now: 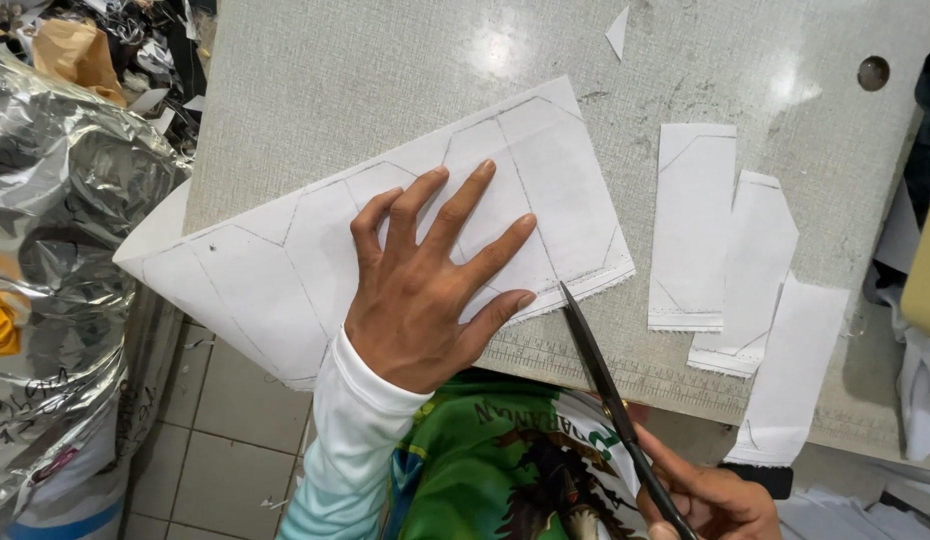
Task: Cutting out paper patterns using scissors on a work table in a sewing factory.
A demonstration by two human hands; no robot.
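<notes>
Progress: three cut pieces (730, 270) lie on the table (315, 90); your left hand (430, 285), fingers spread, pins the marked strip (385, 230), several outlines uncut; your right hand (710, 500) grips scissors (610, 390) at its edge

white pencil-marked fabric strip (315, 250) flat on table, dark scissors (610, 395) at its edge

Table: grey speckled worktop (335, 90) with a round hole (873, 72) near its far right corner.
Light: bright glare spots on the worktop's middle.
Floor: pale tiles (230, 400) below the worktop's left edge.
Left of worktop: crinkled silver foil bags (55, 230); dark scraps (135, 45) beyond them.
</notes>
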